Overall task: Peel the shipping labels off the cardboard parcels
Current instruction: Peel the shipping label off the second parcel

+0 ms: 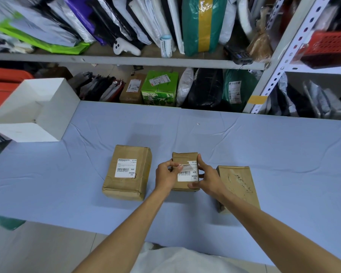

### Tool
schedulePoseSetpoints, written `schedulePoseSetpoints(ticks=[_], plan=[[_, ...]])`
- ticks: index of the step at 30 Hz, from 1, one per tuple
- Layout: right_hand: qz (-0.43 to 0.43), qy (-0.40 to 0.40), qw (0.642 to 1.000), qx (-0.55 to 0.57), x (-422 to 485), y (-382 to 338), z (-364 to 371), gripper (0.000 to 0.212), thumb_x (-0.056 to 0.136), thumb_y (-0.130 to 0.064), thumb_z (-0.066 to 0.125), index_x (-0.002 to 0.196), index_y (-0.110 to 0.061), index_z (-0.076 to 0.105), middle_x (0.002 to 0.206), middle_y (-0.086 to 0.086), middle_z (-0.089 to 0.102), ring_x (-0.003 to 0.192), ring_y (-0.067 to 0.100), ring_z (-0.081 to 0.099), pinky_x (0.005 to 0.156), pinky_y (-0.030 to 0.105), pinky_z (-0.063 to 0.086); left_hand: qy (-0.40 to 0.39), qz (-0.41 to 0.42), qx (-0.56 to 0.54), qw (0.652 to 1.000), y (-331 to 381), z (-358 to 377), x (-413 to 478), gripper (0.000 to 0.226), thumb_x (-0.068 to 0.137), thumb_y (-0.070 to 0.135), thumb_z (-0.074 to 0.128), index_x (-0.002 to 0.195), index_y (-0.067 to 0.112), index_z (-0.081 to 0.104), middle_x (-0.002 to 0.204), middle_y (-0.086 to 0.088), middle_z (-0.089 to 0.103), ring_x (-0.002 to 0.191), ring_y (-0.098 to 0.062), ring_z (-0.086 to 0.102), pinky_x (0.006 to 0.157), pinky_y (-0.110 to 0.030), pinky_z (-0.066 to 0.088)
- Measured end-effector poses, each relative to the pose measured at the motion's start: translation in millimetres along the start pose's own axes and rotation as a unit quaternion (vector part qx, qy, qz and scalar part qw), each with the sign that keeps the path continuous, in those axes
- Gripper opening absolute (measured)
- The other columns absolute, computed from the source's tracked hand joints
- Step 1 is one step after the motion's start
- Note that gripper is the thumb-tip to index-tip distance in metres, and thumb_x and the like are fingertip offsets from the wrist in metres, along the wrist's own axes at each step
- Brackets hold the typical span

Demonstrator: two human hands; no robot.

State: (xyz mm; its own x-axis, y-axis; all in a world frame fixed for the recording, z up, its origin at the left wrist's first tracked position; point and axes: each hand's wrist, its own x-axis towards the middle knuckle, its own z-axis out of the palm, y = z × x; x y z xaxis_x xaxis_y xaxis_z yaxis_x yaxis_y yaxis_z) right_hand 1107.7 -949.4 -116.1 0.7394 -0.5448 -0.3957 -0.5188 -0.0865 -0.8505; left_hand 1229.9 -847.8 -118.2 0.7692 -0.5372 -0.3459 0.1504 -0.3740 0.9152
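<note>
Three brown cardboard parcels lie on the blue cloth. The left parcel (127, 172) carries a whole white shipping label (125, 168). On the middle parcel (184, 157) the label (187, 175) is partly lifted at its upper left corner. My left hand (166, 175) pinches that lifted corner. My right hand (206, 177) grips the middle parcel's right side, thumb at its near edge. The right parcel (237, 186) has no label, only a torn, scuffed patch on top.
An open white box (53, 107) stands at the table's back left. Behind the table (264, 146), metal shelves (126, 60) hold many bagged parcels, a green carton (159, 87) and a label roll (166, 45). A red crate (331, 44) sits at the right.
</note>
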Motion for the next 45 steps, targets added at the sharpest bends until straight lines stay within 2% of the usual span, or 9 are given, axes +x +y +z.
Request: schedulePoseSetpoints(ticks=[7,11,17,25,28,31,36,41,45], plan=[[0.005,0.0,1.0,-0.004,1.0,0.3,0.9,0.116,0.068,0.002,0.081,0.153,-0.025,0.007,0.121,-0.007,0.058,0.09,0.011,0.066,0.065,0.019,0.057,-0.005,-0.003,0.007,1.0,-2.9,-0.9,1.3,0.008,0.085,0.014,0.071,0.081,0.018,0.066,0.097,-0.003,0.068,0.095,-0.026,0.068,0.083,-0.043,0.058],[0.004,-0.001,1.0,-0.007,1.3,-0.9,0.4,0.116,0.068,0.002,0.081,0.152,-0.024,0.006,0.123,-0.006,0.056,0.091,0.012,0.066,0.062,0.015,0.054,-0.006,0.001,0.026,1.0,-1.3,0.7,1.0,0.003,0.086,0.014,0.069,0.088,0.013,0.067,0.095,-0.002,0.066,0.094,-0.025,0.067,0.081,-0.039,0.058],[0.005,-0.001,1.0,-0.011,1.0,-0.6,0.0,0.115,0.069,0.003,0.08,0.153,-0.022,0.005,0.118,-0.009,0.057,0.086,0.008,0.065,0.062,0.016,0.054,-0.002,0.011,0.052,0.999,0.6,1.0,0.2,0.004,0.087,0.016,0.068,0.089,0.012,0.067,0.093,-0.001,0.067,0.086,-0.018,0.065,0.064,-0.016,0.049],[0.003,0.003,1.0,-0.009,2.4,0.3,1.1,0.114,0.069,0.004,0.079,0.152,-0.024,0.006,0.116,-0.008,0.059,0.083,0.009,0.066,0.061,0.018,0.056,-0.008,-0.005,0.036,0.999,-2.3,-0.6,1.1,0.003,0.086,0.015,0.069,0.083,0.016,0.068,0.094,-0.002,0.07,0.09,-0.024,0.069,0.084,-0.041,0.057],[0.0,0.003,1.0,-0.009,2.2,-0.6,1.1,0.115,0.069,0.004,0.079,0.152,-0.025,0.006,0.121,-0.004,0.06,0.083,0.01,0.066,0.06,0.017,0.055,-0.005,-0.008,0.031,0.999,-1.8,-0.6,0.3,0.002,0.086,0.015,0.07,0.085,0.015,0.068,0.096,-0.004,0.071,0.088,-0.024,0.069,0.079,-0.036,0.057],[-0.003,0.003,1.0,-0.005,2.1,-0.5,1.1,0.114,0.069,0.005,0.079,0.152,-0.025,0.006,0.122,-0.002,0.06,0.085,0.01,0.065,0.061,0.018,0.057,-0.007,-0.004,0.028,1.0,1.0,-0.3,-2.5,0.002,0.087,0.013,0.067,0.087,0.012,0.066,0.096,-0.001,0.068,0.085,-0.019,0.066,0.064,-0.017,0.053],[-0.006,0.003,1.0,-0.004,2.6,-0.6,-0.1,0.114,0.069,0.005,0.079,0.152,-0.025,0.007,0.117,-0.004,0.06,0.083,0.007,0.064,0.058,0.015,0.054,-0.013,-0.017,0.016,1.0,0.4,-0.9,-1.2,0.001,0.088,0.012,0.067,0.087,0.011,0.066,0.102,-0.008,0.07,0.089,-0.024,0.068,0.077,-0.033,0.057],[-0.006,0.002,1.0,-0.001,3.4,-1.9,-0.5,0.115,0.069,0.006,0.079,0.153,-0.024,0.006,0.121,-0.003,0.059,0.087,0.01,0.065,0.063,0.017,0.056,-0.019,-0.012,-0.005,1.0,4.5,-0.2,-2.6,0.002,0.089,0.01,0.065,0.088,0.009,0.066,0.097,-0.002,0.068,0.083,-0.017,0.066,0.065,-0.018,0.054],[-0.005,0.003,1.0,-0.005,2.7,-0.8,-2.3,0.116,0.068,0.004,0.08,0.153,-0.024,0.006,0.12,-0.006,0.059,0.089,0.014,0.066,0.064,0.016,0.055,-0.034,-0.026,-0.022,0.999,2.5,0.7,-1.2,0.006,0.088,0.009,0.066,0.082,0.011,0.067,0.105,-0.006,0.07,0.092,-0.025,0.068,0.081,-0.038,0.058]])
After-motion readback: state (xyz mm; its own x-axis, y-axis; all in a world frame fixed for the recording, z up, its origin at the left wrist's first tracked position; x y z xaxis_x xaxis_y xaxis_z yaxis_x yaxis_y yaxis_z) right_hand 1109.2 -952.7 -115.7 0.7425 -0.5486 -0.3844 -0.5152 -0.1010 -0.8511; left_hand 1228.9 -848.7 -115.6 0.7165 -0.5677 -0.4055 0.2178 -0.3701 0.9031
